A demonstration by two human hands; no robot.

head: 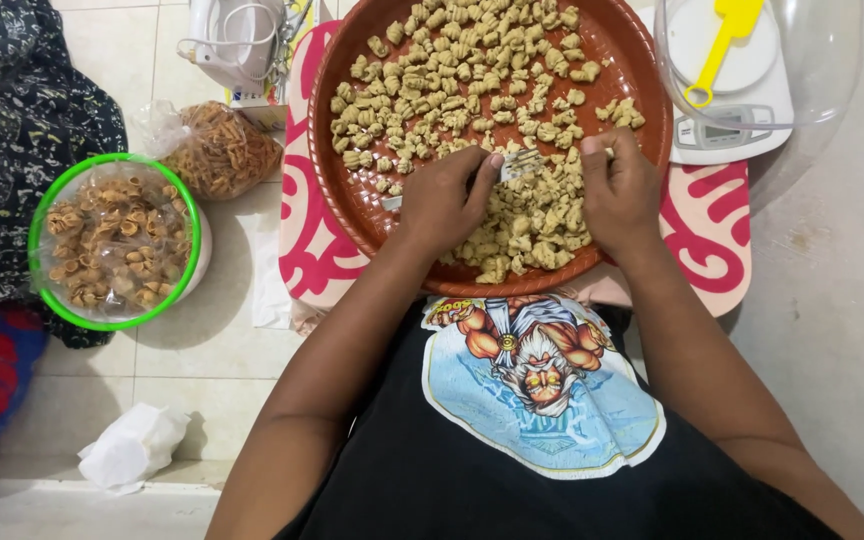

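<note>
Ridged dough pieces (512, 225) and metal fork (512, 165) under both hands (452, 195).

tray (642, 60): glossy brown plastic, you see
fork (517, 165): shiny metal in your left hand (449, 200)
dough pieces (452, 70): matt, ridged
floor (202, 350): smooth glazed tile
scale (752, 110): white plastic
bowl (47, 195): green plastic rim

One brown tray (642, 60) of uncountably many dough pieces (452, 60), one fork (517, 165), one green-rimmed bowl (47, 200), one scale (742, 110), two hands.
</note>
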